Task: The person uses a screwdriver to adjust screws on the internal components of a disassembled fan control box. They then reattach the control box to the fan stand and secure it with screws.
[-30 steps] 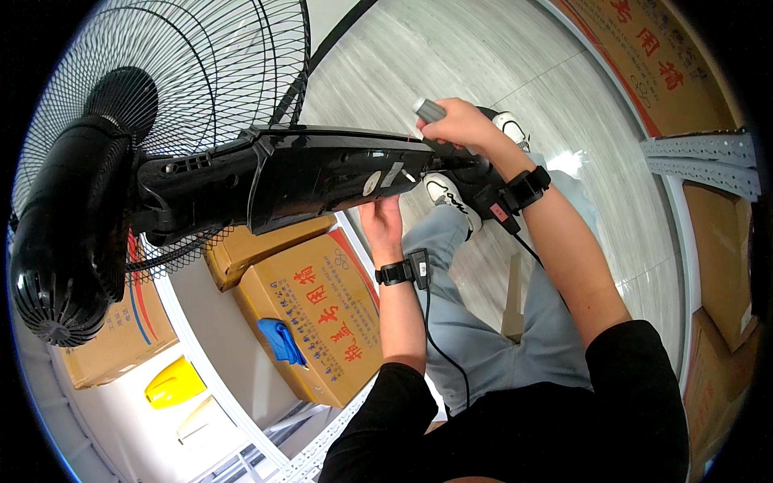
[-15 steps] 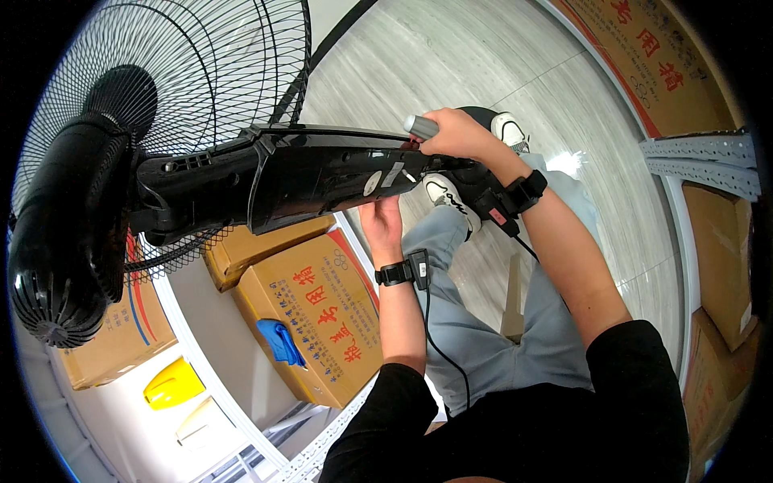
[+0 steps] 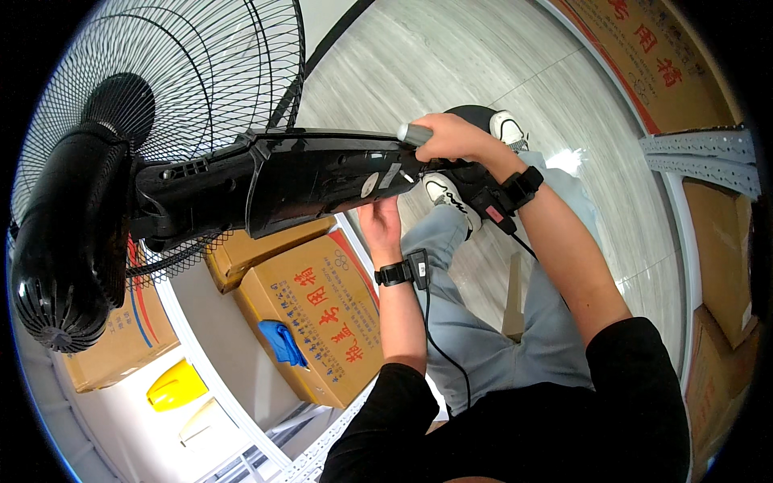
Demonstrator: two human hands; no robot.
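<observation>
A black standing fan point(image 3: 306, 173) reaches from the upper left to the middle, its head and wire cage point(image 3: 233, 56) at the far left. My left hand point(image 3: 380, 224) is at the lower edge of its column, palm up. The fingertips are hidden behind the column, which the hand grips from below. Closed near the column's right end, my right hand point(image 3: 452, 138) holds a tool by its thick grey handle point(image 3: 414, 134). The handle's end sticks out to the left of the fist; the tool's working end is hidden.
Shelving with cardboard boxes point(image 3: 322, 314) stands at the left, a blue cloth point(image 3: 282, 342) on one box. A yellow plastic piece point(image 3: 175, 386) lies at lower left. More boxes point(image 3: 644, 56) line shelves at the right. A black round base point(image 3: 471, 117) is by my shoes.
My right hand has shifted slightly left and down, and the grey handle has turned a little flatter. The fan has moved very slightly; my left hand stays at the column.
</observation>
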